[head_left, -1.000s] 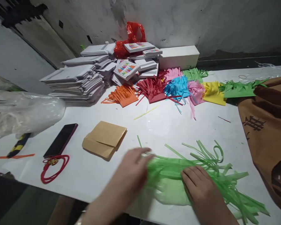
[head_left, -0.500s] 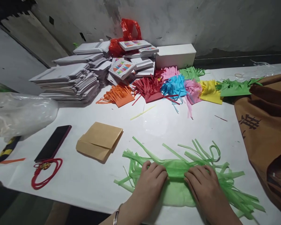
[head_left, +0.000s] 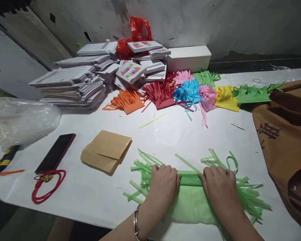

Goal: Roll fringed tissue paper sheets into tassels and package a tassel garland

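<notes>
1. In the head view, a sheet of light green paper [head_left: 192, 204] lies on the white table [head_left: 90, 194], at the near edge, in front of the person. Along its far side runs a darker folded band [head_left: 190, 179], and cut strips spread out at both ends.
2. The left hand [head_left: 164, 185] is curled, palm down, over the left part of this band; its fingers are bent and the thumb presses at the inner side, so it has hold of the paper. A silver bracelet [head_left: 135, 222] is on this wrist.
3. The right hand [head_left: 219, 185] is bent in a similar way on the right part and also grips the band. Between the two hands, a short piece of it is visible.
4. To the left lie a folded brown paper [head_left: 106, 149] and a dark phone [head_left: 55, 152] with a red cord [head_left: 37, 201].
5. Farther back there is a row of fringed paper bundles, among them an orange bundle [head_left: 133, 106], a blue bundle [head_left: 189, 92] and a yellow bundle [head_left: 227, 100]. Behind them stands a white box [head_left: 188, 62].
6. At the right edge is a brown cloth bag [head_left: 283, 150].
</notes>
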### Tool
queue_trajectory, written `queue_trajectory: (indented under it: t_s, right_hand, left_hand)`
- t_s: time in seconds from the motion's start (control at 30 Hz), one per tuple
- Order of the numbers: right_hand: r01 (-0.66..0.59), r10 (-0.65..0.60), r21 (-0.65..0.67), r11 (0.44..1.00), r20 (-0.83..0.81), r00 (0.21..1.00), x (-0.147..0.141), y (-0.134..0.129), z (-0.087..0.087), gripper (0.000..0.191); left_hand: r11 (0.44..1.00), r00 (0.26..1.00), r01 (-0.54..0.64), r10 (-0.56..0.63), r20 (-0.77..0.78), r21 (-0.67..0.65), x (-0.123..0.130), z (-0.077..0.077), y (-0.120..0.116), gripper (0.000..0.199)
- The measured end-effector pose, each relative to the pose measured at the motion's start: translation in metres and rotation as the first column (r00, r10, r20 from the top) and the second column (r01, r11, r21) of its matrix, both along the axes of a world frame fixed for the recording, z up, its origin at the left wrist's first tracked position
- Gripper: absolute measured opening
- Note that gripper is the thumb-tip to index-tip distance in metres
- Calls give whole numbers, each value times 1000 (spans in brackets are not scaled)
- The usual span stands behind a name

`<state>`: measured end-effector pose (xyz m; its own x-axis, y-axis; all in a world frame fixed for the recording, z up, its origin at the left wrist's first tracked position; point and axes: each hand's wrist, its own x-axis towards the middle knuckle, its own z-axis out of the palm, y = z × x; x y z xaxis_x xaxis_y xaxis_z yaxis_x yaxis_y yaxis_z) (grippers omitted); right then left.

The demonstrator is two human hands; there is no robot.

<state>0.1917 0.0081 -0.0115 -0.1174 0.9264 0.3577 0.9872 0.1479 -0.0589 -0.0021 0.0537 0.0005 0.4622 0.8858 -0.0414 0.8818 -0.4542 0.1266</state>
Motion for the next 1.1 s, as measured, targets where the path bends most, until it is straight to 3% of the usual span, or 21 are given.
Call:
queue_trajectory:
  t_s: [0.07, 0.17, 0.23, 0.33, 0.43, 0.5, 0.63, 0.9, 1.1]
  right_hand:
    - [-76, 83, 88, 993, -75, 994, -1, -4, 5, 17]
    - [-349, 371, 153, 925, -155, 916, -7, -9, 6, 29]
    - [-430, 446, 129, 894, -153, 882, -12, -10, 3, 35]
    - [-406, 421, 115, 907, -195, 886, -17, -8, -4, 32]
    - [-373, 391, 117, 920, -257, 884, -18, -5, -6, 27]
    - [-366, 381, 107, 925, -279, 882, -17, -5, -5, 23]
    - [-376, 384, 81, 923, -244, 891, -18, -6, -4, 26]
    - [-394, 399, 66, 917, -176, 900, -21, -7, -7, 34]
    - [-364, 367, 54, 930, -216, 905, -5, -16, -6, 40]
  left_hand:
    - [1000, 1000, 0, 0, 10, -4, -1, -1, 0, 23]
    - [1000, 999, -7, 7, 39, 4, -2, 0, -1, 24]
    - [999, 997, -26, 24, 79, 21, -3, 3, -2, 20]
    - [998, 981, 38, -48, 189, 56, -6, 7, -5, 5]
    - [975, 942, 191, -215, 259, 115, -11, 4, -8, 15]
    - [963, 928, 231, -260, 267, 136, -14, -2, -8, 16]
    - [963, 918, 236, -266, 294, 132, -15, -8, -7, 14]
    - [949, 895, 283, -314, 316, 142, -16, -6, -9, 19]
    - [957, 887, 241, -284, 364, 159, -29, -5, -11, 13]
